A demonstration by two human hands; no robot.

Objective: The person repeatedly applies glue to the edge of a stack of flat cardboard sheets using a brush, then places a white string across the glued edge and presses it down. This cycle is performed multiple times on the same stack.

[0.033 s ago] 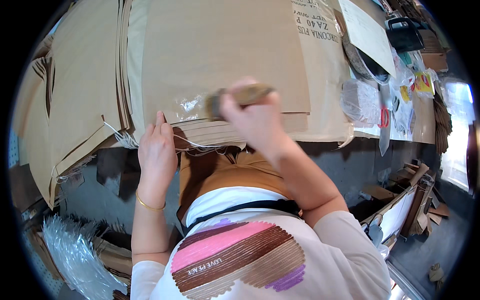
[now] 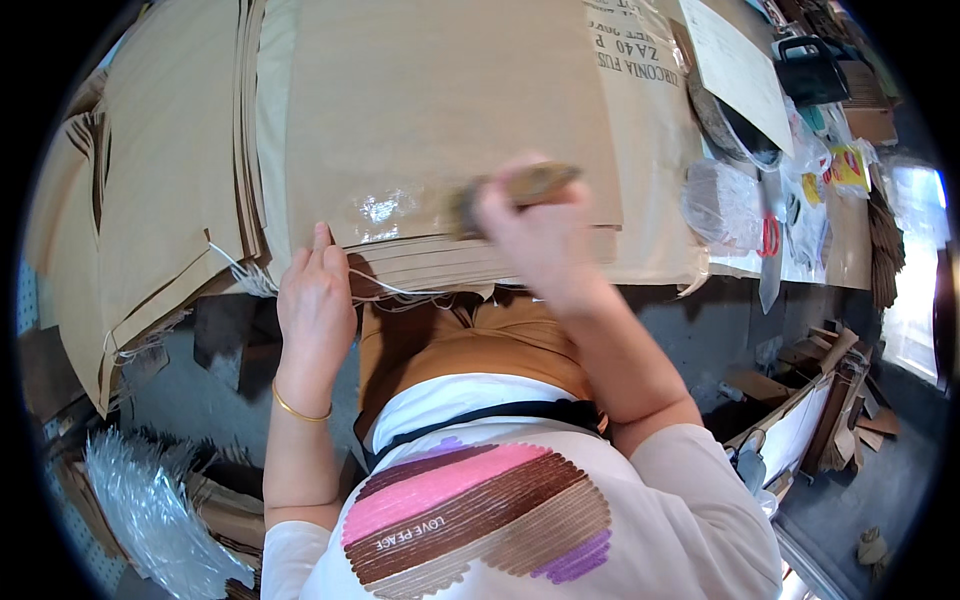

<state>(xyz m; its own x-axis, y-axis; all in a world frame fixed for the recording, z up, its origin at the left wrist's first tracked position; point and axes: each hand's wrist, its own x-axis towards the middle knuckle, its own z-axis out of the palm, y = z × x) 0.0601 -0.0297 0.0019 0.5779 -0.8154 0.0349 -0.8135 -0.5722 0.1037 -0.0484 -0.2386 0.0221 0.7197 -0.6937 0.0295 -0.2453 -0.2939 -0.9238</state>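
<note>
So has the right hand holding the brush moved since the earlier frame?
No: the right hand grips the brush at the same spot near the paper stack's front edge.

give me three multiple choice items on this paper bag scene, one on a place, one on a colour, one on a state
1. Where does the left hand rest?
A. on the near edge of the stack of brown paper sheets
B. on the red scissors
C. on the floor

2. What colour is the bangle on the left wrist?
A. blue
B. gold
C. black

3. What is the right hand doing?
A. hanging open beside the body
B. gripping a brush by its handle over the sheets
C. holding a cup

Answers:
1 A, the fingers lie flat on the stack's front edge beside loose white threads.
2 B, a thin gold band circles the wrist.
3 B, the fingers are closed on the wooden handle, next to a wet, shiny patch on the top sheet.
</note>
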